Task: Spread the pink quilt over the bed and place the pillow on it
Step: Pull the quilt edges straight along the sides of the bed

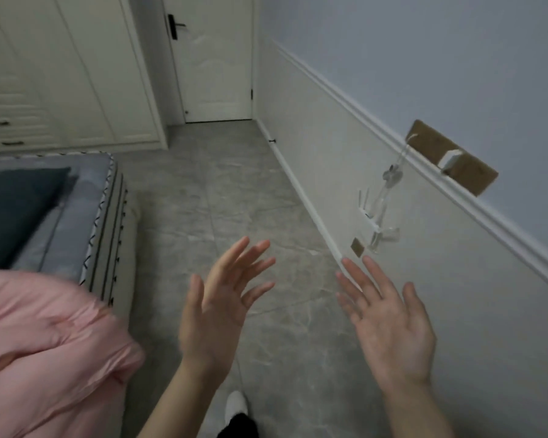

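Hovering palms-up, left hand [214, 311] and right hand [389, 324]; fingers [253, 251] spread.

Single view, head-worn, wide-angle. It looked forward and down from standing height along the floor [234, 191] between the bed [108, 216] at frame left and the wall [393, 216] at frame right, facing the door [215, 64] at the far end. Nearest the lens, both hands; the left hand [215, 314] and right hand [393, 330] filled the lower centre. No second view shared the scene.
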